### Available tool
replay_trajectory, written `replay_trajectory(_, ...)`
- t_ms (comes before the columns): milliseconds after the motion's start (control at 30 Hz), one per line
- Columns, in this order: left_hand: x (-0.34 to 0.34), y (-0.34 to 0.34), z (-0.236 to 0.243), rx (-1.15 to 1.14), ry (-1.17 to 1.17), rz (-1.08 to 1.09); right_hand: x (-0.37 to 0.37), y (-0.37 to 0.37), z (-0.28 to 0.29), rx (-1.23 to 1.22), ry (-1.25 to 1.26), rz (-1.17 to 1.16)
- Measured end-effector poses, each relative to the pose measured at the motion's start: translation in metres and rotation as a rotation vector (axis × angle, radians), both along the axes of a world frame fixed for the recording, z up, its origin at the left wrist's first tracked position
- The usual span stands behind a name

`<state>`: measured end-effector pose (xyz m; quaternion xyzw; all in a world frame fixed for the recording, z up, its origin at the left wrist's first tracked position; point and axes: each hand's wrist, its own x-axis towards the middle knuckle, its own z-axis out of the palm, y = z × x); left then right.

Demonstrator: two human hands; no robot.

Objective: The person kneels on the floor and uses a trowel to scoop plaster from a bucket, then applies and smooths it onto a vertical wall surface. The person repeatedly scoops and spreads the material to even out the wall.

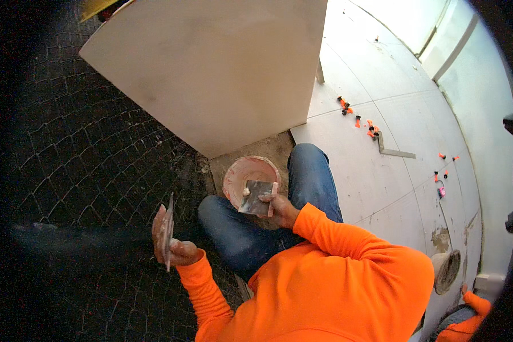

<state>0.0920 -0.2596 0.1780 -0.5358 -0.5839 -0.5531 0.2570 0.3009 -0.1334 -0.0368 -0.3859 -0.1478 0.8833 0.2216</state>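
Note:
My right hand (283,211) grips a flat rectangular metal scraper (257,200) by its pale edge. A dab of whitish paste (245,192) clings to the scraper's left side. The blade is over the near part of a pinkish, paste-smeared bucket (231,175), which stands just beyond my knees. Out to the left, my left hand (183,252) is closed around a thin flat plate (169,231). That plate appears nearly edge-on, so its face is mostly hidden and its exact kind is unclear.
A large pale panel (211,68) rises beyond the bucket. Dark wire mesh (91,165) spans the left. On the right-hand floor tiles (347,165) lie several orange-and-black pieces (358,121) and an L-shaped metal bar (394,152). Another bucket (449,272) and a person's orange sleeve (477,303) are lower right.

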Motion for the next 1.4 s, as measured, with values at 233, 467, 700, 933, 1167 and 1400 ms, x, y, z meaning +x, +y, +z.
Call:
replay_trajectory(233,-0.049,0.052,-0.131,-0.469,-1.075,-0.042,0.003,0.017,0.025,0.014,0.014,-0.137)
replay_trajectory(467,-0.106,0.157,-0.325,-0.846,-1.501,0.073,0.051,0.074,0.06,0.383,-0.03,-0.249)
replay_trajectory(700,-0.105,0.169,-0.378,-0.93,-1.739,-0.014,0.058,0.105,0.057,1.045,-0.553,0.264)
replay_trajectory(933,-0.005,0.184,-0.336,-0.8,-1.211,-0.059,-0.002,0.145,-0.049,1.684,-1.129,1.042)
replay_trajectory(1167,0.022,0.185,-0.344,-0.732,-0.887,-0.046,-0.016,0.159,-0.273,2.187,-1.354,0.827)
replay_trajectory(1400,0.032,0.18,-0.352,-0.619,-0.836,-0.126,-0.038,0.156,-0.315,1.904,-1.383,0.825)
